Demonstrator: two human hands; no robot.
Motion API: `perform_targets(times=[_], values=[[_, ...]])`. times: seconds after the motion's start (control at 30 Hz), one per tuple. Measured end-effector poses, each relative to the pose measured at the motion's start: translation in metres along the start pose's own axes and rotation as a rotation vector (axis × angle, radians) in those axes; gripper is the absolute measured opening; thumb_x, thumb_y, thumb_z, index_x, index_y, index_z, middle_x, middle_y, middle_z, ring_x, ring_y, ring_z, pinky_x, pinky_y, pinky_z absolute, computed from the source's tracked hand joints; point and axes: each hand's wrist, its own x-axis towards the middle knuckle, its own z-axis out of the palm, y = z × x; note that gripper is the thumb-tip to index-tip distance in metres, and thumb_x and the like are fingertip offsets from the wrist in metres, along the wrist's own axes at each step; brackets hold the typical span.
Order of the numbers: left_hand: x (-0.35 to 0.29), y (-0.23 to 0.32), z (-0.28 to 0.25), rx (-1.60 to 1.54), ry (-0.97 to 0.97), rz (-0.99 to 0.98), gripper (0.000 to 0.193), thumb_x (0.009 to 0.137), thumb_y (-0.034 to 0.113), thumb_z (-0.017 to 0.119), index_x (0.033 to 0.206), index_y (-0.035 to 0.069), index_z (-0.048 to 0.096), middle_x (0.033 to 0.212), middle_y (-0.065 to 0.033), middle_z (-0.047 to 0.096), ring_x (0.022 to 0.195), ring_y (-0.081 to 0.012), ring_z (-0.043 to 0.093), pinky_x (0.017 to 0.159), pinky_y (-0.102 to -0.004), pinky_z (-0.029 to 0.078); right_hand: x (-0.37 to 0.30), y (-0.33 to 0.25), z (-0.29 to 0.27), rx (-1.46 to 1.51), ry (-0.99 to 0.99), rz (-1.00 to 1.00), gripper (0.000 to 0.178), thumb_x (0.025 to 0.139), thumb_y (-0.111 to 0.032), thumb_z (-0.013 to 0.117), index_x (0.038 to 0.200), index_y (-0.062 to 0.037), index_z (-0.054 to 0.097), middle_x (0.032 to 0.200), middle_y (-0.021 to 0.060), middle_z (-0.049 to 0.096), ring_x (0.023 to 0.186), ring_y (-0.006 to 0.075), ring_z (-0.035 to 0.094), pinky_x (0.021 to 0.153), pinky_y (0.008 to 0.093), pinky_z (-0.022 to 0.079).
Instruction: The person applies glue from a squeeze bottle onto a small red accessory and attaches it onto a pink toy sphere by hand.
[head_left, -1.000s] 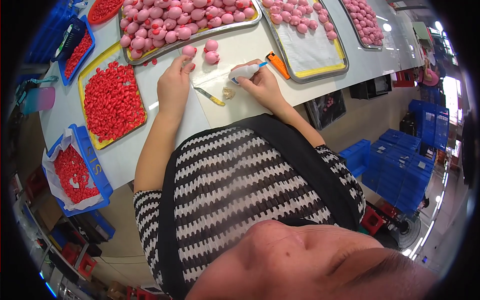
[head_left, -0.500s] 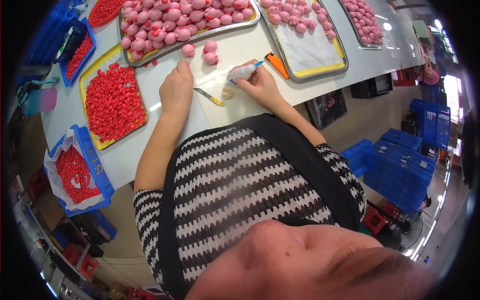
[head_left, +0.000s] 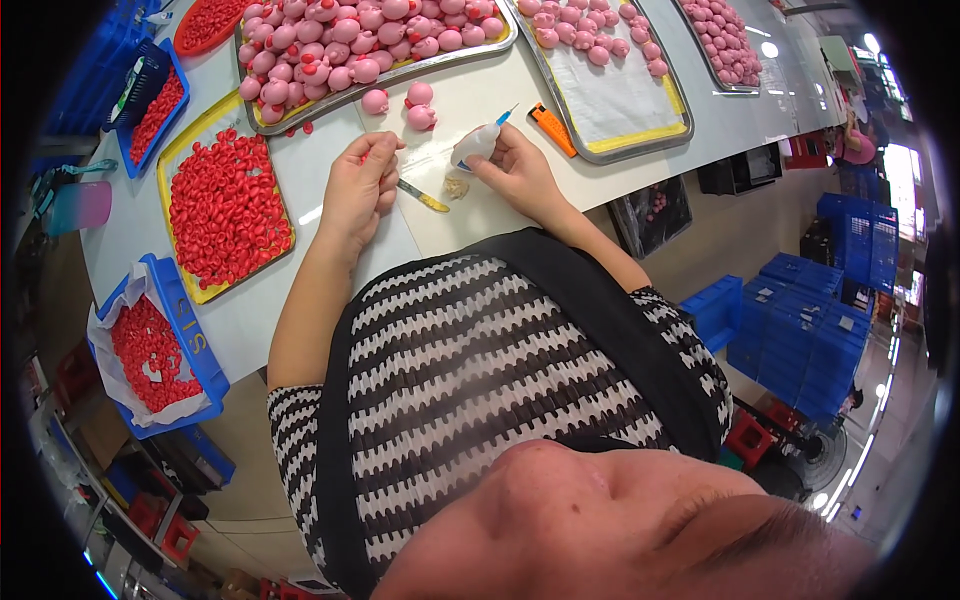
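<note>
Since the earlier frame, our left hand (head_left: 358,192) has drawn slightly back from the three loose pink figures (head_left: 405,103) and now sits with its fingertips pinched together near a small red piece, too small to confirm. Our right hand (head_left: 515,170) keeps its grip clenched around the small white squeeze bottle (head_left: 476,146), whose blue nozzle points up and away toward the orange cutter (head_left: 551,129). The bottle is held just above the bench (head_left: 470,95), between the two hands. We judge the bottle light and soft-walled: grasp it at mid-body and press gently, or it will discharge. A yellow-handled tool (head_left: 424,197) lies on the bench beside the left hand. The red caps (head_left: 228,208) fill the yellow tray to the left.
</note>
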Motion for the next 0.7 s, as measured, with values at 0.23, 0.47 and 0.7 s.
perform_targets(times=[0.23,0.47,0.7], values=[[-0.001,0.002,0.008,-0.081,-0.022,-0.077,0.024,0.092,0.012,0.051,0.108,-0.005,0.055,0.080,-0.0011,0.051,0.052,-0.0016,0.033,0.039,-0.0153,0.024,-0.007,-0.010,0.003,-0.044,-0.175,0.050,0.030,0.084,-0.013,0.063,0.105,0.0035,0.049,0.091,0.0080,0.062,0.085,0.0120,0.061,0.073,0.0251,0.049],[-0.004,-0.002,0.008,-0.226,-0.023,-0.105,0.022,0.094,0.015,0.047,0.108,-0.002,0.050,0.074,0.0003,0.046,0.052,-0.0034,0.033,0.039,-0.0158,0.024,-0.003,-0.009,0.003,-0.109,-0.185,0.019,0.031,0.084,-0.015,0.063,0.107,0.0027,0.050,0.090,0.0087,0.062,0.084,0.0117,0.061,0.073,0.0263,0.049],[-0.005,0.004,0.009,-0.320,-0.029,-0.062,0.022,0.097,0.024,0.040,0.101,0.003,0.046,0.066,0.0025,0.034,0.050,-0.0045,0.027,0.038,-0.0170,0.020,0.003,0.000,0.009,-0.045,-0.164,-0.027,0.029,0.085,-0.013,0.061,0.105,0.0027,0.048,0.097,0.0100,0.059,0.091,0.0139,0.059,0.078,0.0277,0.048]])
